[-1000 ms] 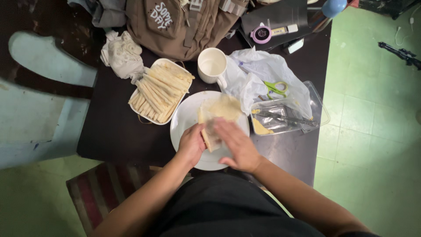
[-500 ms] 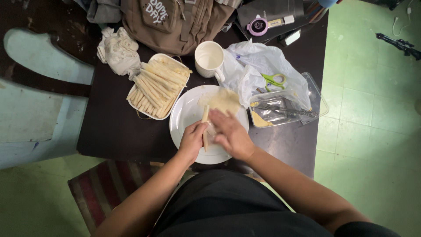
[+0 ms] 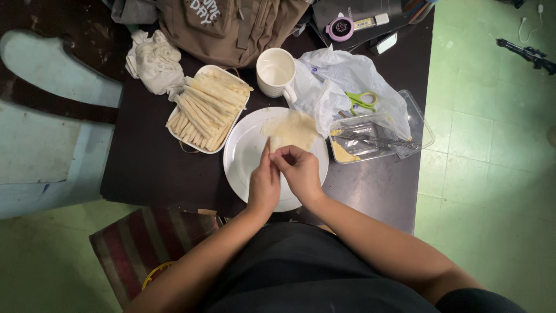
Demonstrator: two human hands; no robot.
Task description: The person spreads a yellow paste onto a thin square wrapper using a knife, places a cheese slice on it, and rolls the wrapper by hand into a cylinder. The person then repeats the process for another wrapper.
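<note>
Cloth (image 3: 152, 62): crumpled, pale, well left of the plate, at the far edge of the surface (image 3: 150, 168).
Tray (image 3: 176, 128): white, just left of the plate and touching its rim; packed with thin pale rolls (image 3: 207, 107) lying side by side.
Plate (image 3: 243, 156): round, white, the landmark; it sits at the near edge of the dark surface.
Left hand (image 3: 263, 184): over the near half of the plate, fingers together, pinched on a narrow rolled piece that stands up between the two hands.
Wrapper (image 3: 291, 129): thin, pale, flat sheet on the far half of the plate, just beyond the fingertips.
Right hand (image 3: 301, 171): beside the left, fingertips closed on the same rolled piece.
Handling: the sheet looks very light, soft and floppy, likely to tear; best taken at an edge or corner with fingertips, with little pressure.
Mug (image 3: 275, 71): white, just beyond the plate.
Bag (image 3: 347, 87): crinkled plastic, right of the mug, green scissors (image 3: 362, 102) on it.
Box (image 3: 376, 136): clear plastic, just right of the plate, a yellowish filling inside.
</note>
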